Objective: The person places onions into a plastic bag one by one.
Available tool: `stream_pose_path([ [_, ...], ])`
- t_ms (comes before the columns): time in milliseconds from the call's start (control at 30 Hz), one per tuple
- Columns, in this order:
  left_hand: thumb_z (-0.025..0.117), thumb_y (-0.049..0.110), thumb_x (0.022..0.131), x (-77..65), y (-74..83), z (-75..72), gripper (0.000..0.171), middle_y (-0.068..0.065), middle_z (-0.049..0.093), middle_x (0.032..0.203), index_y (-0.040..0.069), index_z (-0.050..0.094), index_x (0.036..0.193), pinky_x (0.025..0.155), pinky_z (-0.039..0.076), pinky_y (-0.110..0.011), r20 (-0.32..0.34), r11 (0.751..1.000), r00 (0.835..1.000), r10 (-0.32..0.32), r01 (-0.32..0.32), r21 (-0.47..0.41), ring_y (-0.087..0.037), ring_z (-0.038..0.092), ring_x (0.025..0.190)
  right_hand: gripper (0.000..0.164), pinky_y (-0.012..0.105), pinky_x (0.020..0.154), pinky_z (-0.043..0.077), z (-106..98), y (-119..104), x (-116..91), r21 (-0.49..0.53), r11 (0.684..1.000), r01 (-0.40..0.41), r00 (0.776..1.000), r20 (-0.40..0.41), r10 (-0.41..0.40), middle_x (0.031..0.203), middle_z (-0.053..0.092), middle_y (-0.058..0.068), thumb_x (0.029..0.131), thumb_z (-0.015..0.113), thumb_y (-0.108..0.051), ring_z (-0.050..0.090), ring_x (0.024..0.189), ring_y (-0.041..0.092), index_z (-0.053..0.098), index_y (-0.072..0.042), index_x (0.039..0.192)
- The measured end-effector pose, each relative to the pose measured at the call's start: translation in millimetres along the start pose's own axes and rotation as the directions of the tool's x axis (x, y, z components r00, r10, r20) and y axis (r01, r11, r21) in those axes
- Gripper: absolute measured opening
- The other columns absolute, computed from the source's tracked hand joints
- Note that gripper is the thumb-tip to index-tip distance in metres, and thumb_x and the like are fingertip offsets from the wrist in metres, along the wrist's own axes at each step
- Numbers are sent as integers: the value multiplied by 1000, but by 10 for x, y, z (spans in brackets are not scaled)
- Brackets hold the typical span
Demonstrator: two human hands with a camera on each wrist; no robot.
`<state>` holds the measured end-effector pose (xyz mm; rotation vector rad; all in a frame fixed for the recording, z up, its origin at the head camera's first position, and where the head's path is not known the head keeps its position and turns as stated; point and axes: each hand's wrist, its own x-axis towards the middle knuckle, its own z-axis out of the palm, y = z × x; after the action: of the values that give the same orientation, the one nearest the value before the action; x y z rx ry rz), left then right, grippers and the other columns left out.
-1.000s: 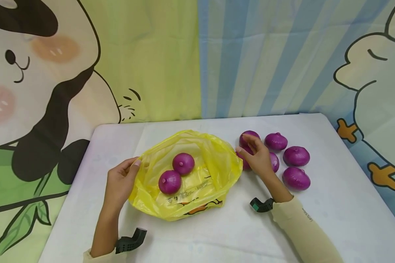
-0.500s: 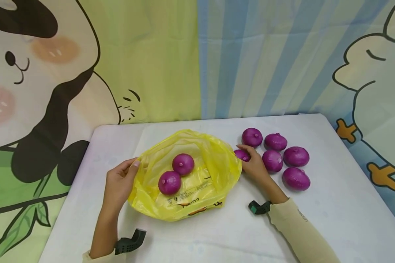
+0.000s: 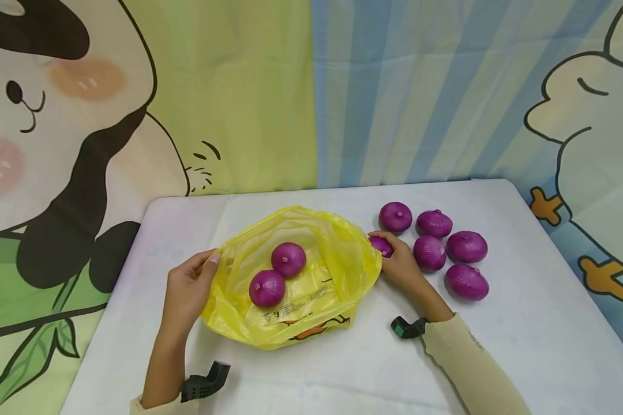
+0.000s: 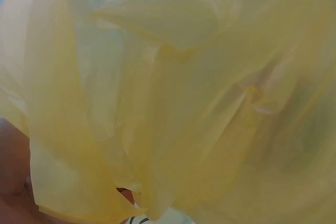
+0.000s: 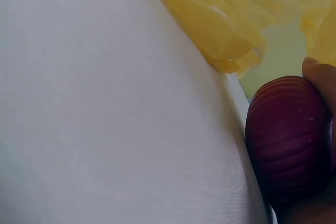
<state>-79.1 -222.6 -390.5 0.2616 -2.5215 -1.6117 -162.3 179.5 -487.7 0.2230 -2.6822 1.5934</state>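
Observation:
My left hand (image 3: 189, 288) pinches the left rim of a yellow plastic bag (image 3: 342, 248), which gapes open with two purple onions (image 3: 288, 259) inside. In the left wrist view the translucent bag (image 4: 173, 103) covers nearly everything. At the bag's right side, my right hand (image 3: 404, 262) grips another purple onion (image 3: 381, 246), partly hidden by the bag's edge. The right wrist view shows this gripped onion (image 5: 289, 135) close up, low by the white tabletop, with a fingertip at its upper side and the bag just above.
Several more purple onions (image 3: 430, 253) lie grouped to the right of and behind my right hand. A white cloth (image 3: 311, 380) covers the table. Printed cartoon curtains (image 3: 259, 115) hang behind it.
My right hand has lowered and drawn toward me, its fingers now around the onion beside the bag. The rear onion shifted slightly. My left hand and the bag stay almost still.

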Motion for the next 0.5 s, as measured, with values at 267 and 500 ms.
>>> stream_pose_path([
  [267,57,40,98,-4,-5,-8,43,-12,69,110,5,68,121,69,53,-21,10,1000,1000,-8,8,-23,-14,65,83,42,47,98,45,-57,-1,25,92,989,-113,993,-25,115,127,59,13,89,71,-18,54,110,32,61,-16,130],
  [500,57,41,98,-2,-11,-16,43,-12,69,110,6,67,122,69,53,-21,9,1000,1000,-13,13,-13,-14,65,82,46,44,97,45,-174,-162,65,227,963,-145,988,-19,153,136,53,12,93,68,-21,50,119,33,55,-13,137],
])
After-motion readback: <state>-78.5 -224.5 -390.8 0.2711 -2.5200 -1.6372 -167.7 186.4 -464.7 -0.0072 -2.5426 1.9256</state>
